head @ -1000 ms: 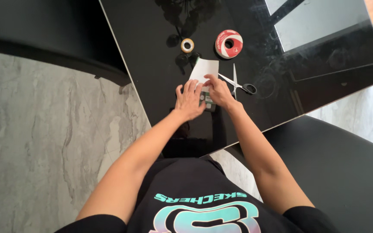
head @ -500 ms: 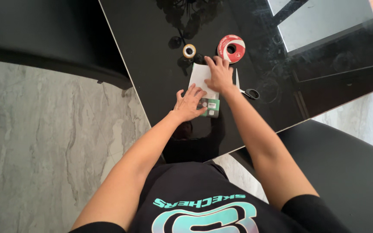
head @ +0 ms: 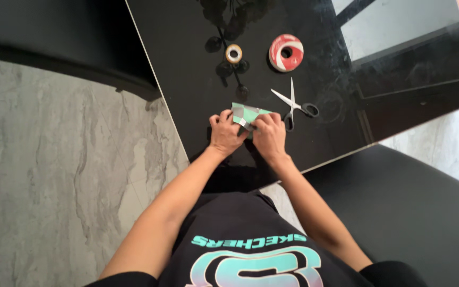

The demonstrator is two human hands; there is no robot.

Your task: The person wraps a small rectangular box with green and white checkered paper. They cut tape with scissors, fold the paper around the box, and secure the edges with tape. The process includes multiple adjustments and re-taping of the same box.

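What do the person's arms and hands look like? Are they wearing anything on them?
Both arms are bare from the short black sleeves down. The left hand and the right hand wear no gloves, and no rings, watch or bracelet show. The fingers are bare too. The sleeves belong to a black T-shirt with a teal and pale pink design on the front.

2 tape rolls: 1 small tan roll (head: 234, 53), 1 larger red-white roll (head: 286, 52). 1 scissors (head: 294, 104). 1 green box (head: 246, 115). 2 hands: left hand (head: 225, 134), right hand (head: 270, 136). 1 worktop (head: 187, 64).
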